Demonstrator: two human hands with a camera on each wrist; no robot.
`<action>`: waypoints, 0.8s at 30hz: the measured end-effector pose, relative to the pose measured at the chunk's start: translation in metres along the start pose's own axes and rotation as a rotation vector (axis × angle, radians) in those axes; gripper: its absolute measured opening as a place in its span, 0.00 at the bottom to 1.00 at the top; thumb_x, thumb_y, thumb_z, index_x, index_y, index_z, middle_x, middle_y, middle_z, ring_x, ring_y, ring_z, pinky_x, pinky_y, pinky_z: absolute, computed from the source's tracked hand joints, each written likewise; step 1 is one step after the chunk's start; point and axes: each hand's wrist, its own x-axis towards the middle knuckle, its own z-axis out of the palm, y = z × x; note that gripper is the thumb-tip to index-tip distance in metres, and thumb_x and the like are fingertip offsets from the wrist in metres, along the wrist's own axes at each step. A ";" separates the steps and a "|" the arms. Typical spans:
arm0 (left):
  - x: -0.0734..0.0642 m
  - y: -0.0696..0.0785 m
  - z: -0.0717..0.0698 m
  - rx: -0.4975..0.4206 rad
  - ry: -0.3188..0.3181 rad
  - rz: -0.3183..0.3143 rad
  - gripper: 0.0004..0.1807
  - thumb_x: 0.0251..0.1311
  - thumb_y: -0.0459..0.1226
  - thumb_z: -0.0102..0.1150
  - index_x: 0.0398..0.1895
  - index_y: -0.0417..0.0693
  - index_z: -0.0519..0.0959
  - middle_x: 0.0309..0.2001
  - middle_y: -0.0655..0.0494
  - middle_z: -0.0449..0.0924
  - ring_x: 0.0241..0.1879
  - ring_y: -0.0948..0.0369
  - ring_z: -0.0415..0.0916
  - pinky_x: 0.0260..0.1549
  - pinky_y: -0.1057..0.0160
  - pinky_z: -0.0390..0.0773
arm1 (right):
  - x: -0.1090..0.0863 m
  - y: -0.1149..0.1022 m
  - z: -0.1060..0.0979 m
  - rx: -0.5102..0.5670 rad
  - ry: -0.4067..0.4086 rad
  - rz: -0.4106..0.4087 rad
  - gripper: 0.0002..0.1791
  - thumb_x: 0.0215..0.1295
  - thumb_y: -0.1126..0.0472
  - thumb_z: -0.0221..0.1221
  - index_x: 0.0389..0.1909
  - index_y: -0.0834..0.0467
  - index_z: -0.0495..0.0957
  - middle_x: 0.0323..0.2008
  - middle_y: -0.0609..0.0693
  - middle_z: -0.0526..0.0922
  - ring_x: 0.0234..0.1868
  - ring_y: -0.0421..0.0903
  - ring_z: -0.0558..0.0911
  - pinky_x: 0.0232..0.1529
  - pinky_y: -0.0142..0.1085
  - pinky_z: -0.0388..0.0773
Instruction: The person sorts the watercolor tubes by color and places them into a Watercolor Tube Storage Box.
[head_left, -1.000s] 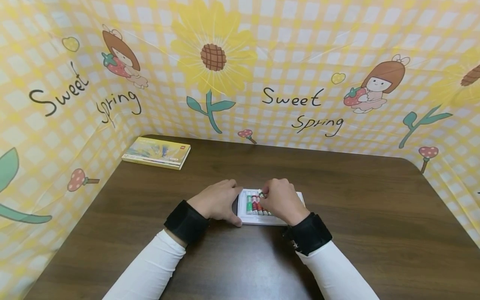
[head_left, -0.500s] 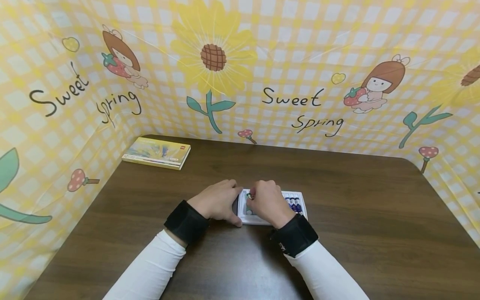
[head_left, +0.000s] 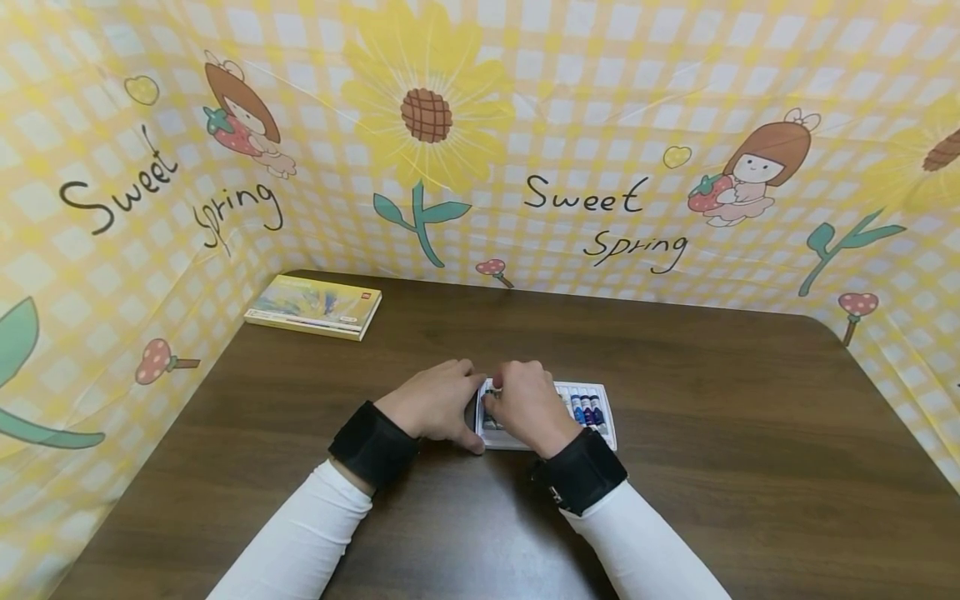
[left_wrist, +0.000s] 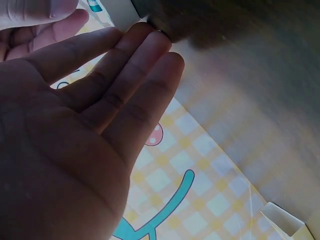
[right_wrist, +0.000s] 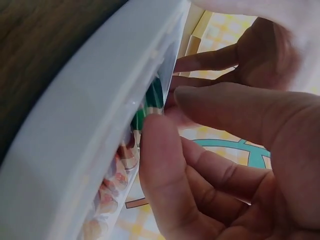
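A white tray (head_left: 510, 442) of small paint tubes (head_left: 588, 409) lies in the middle of the table. My left hand (head_left: 435, 404) holds its left end, thumb at the front corner and fingers at the back one; those fingers look nearly straight in the left wrist view. My right hand (head_left: 531, 408) is over the tray's left part. Close up in the right wrist view, its thumb and finger pinch a dark green paint tube (right_wrist: 156, 92) at the row's end, beside other tubes with reddish colours. My right hand hides most of the row from above; blue and purple tubes show at the right.
A flat yellow box or book (head_left: 315, 307) lies at the table's back left corner. Yellow checked cloth (head_left: 570, 100) with printed flowers stands along the back and sides. The brown wooden table (head_left: 720, 400) extends right of the tray.
My right hand has moved left over the tray with the tube, from the middle of the row to its left end, uncovering the blue and purple tubes. My left hand has stayed in place.
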 end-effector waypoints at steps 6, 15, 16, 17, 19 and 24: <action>-0.001 -0.001 0.000 -0.012 0.002 0.000 0.45 0.46 0.53 0.84 0.66 0.43 0.79 0.55 0.46 0.78 0.52 0.52 0.74 0.57 0.50 0.80 | -0.005 0.006 -0.003 -0.054 -0.006 -0.104 0.13 0.65 0.60 0.70 0.49 0.60 0.89 0.42 0.55 0.90 0.38 0.48 0.86 0.38 0.42 0.84; -0.001 -0.001 0.000 -0.014 -0.007 -0.006 0.46 0.46 0.54 0.84 0.68 0.42 0.78 0.57 0.46 0.79 0.54 0.52 0.74 0.59 0.49 0.79 | -0.009 0.011 -0.004 -0.156 -0.031 -0.183 0.19 0.64 0.57 0.73 0.55 0.56 0.88 0.51 0.56 0.88 0.51 0.55 0.86 0.50 0.53 0.85; -0.001 -0.001 0.000 -0.015 -0.007 -0.006 0.46 0.46 0.54 0.84 0.68 0.42 0.78 0.57 0.46 0.79 0.54 0.52 0.74 0.59 0.49 0.79 | -0.009 0.011 -0.004 -0.157 -0.032 -0.183 0.19 0.64 0.57 0.73 0.55 0.56 0.89 0.51 0.56 0.88 0.50 0.55 0.86 0.50 0.53 0.85; -0.001 0.000 0.000 -0.015 -0.006 -0.006 0.46 0.46 0.53 0.84 0.68 0.42 0.78 0.57 0.46 0.79 0.54 0.52 0.74 0.59 0.49 0.79 | -0.009 0.011 -0.004 -0.159 -0.031 -0.182 0.19 0.64 0.57 0.73 0.54 0.56 0.89 0.50 0.56 0.87 0.50 0.54 0.86 0.50 0.52 0.85; -0.001 0.000 0.000 -0.014 -0.003 -0.005 0.46 0.46 0.53 0.84 0.68 0.42 0.78 0.57 0.45 0.79 0.54 0.52 0.75 0.59 0.49 0.79 | -0.009 0.011 -0.004 -0.160 -0.030 -0.181 0.18 0.64 0.57 0.73 0.54 0.56 0.89 0.50 0.56 0.87 0.49 0.54 0.86 0.49 0.52 0.85; -0.002 0.000 -0.001 -0.016 0.002 0.000 0.46 0.46 0.53 0.84 0.68 0.42 0.78 0.57 0.46 0.79 0.54 0.51 0.75 0.59 0.49 0.79 | -0.008 0.010 -0.003 -0.183 -0.029 -0.181 0.18 0.64 0.57 0.72 0.54 0.56 0.89 0.51 0.56 0.88 0.51 0.55 0.87 0.50 0.53 0.85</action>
